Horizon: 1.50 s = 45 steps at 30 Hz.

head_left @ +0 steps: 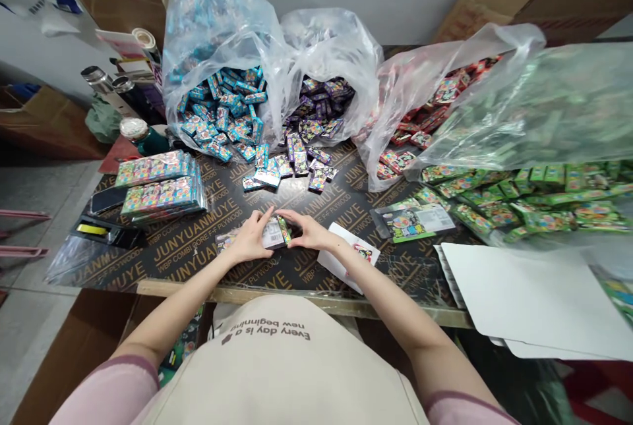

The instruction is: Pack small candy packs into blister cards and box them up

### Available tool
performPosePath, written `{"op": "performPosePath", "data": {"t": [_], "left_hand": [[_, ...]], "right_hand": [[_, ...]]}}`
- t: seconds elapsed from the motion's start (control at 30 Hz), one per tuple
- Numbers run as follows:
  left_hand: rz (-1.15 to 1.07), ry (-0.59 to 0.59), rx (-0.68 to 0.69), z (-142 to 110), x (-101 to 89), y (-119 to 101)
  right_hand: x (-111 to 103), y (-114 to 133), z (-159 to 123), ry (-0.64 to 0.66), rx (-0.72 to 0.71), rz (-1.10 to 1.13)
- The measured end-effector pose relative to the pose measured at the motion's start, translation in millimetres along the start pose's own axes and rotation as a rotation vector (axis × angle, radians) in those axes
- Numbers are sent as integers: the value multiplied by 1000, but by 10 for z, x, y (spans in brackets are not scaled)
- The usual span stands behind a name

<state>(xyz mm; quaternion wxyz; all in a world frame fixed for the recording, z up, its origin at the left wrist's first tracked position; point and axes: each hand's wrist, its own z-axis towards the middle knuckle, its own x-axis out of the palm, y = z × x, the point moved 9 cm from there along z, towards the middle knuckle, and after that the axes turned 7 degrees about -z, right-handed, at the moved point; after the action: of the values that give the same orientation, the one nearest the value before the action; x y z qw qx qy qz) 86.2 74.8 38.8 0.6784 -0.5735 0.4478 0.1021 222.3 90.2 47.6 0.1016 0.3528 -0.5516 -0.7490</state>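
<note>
My left hand (248,238) and my right hand (308,230) close from both sides around a small block of printed boxes (273,234) at the table's near edge. A pale face with print shows between the fingers, and a green box end shows by the right fingers. How many boxes are in the grip is hidden. Partly under my left hand lies a flat printed packet (225,240). Below my right wrist a white sheet (341,260) lies on the table with a red printed piece on it. Several loose blue and purple boxes (298,153) lie just beyond my hands.
Clear bags spill blue boxes (222,109), purple boxes (324,105), red boxes (448,92) and green boxes (514,204). Wrapped packs (161,191) are stacked left, near a tape dispenser (106,230) and flasks (106,85). White cards (534,293) overhang the right edge.
</note>
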Motion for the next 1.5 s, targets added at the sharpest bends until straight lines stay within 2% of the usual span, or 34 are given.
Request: {"op": "performPosePath", "data": {"t": [0.07, 0.13, 0.2, 0.23, 0.33, 0.4, 0.47, 0.53, 0.63, 0.73, 0.8, 0.87, 0.93, 1.03, 1.1, 1.17, 1.33, 1.5], "left_hand": [[-39, -66, -15, 30, -60, -45], [-114, -209, -63, 58, -194, -55], [-253, -379, -120, 70, -321, -48], [-362, -448, -141, 74, -346, -49], [-797, -532, -162, 111, -213, -106], [-1031, -531, -164, 120, -48, -200], [-1194, -572, -203, 74, 77, -262], [-1363, -607, -296, 13, 186, -274], [-1562, -551, -465, -16, 304, -270], [-1634, -491, -625, -11, 305, -213], [-1662, -432, -673, 20, 283, -209], [-1648, -412, -631, 60, 218, -241], [-1574, -493, -519, 74, 94, -272], [-1444, -655, -352, 32, -76, -320], [-1386, -662, -324, 22, -105, -333], [-1346, -604, -336, 44, -113, -321], [-1227, -378, -354, 135, -180, -311], [-1057, -217, -344, 209, -246, -341]], "right_hand": [[-73, 69, -5, -76, 28, -26], [-222, 77, -57, -291, 131, 34], [-288, 3, -162, -524, 298, 248], [-247, -40, -205, -605, 382, 395], [-85, -44, -241, -781, 507, 741], [-125, 19, -275, -943, 504, 787], [-167, 63, -315, -1031, 524, 786], [-134, 82, -319, -980, 563, 803], [-73, 113, -367, -909, 557, 816], [-54, 115, -460, -945, 514, 865], [-32, 107, -471, -925, 510, 876], [-13, 105, -450, -894, 512, 869], [-20, 117, -433, -907, 484, 867], [-61, 154, -460, -1007, 406, 857], [-67, 161, -499, -1057, 396, 833], [-68, 155, -529, -1066, 420, 787], [-129, 139, -553, -995, 466, 639], [-220, 214, -553, -915, 439, 526]]}}
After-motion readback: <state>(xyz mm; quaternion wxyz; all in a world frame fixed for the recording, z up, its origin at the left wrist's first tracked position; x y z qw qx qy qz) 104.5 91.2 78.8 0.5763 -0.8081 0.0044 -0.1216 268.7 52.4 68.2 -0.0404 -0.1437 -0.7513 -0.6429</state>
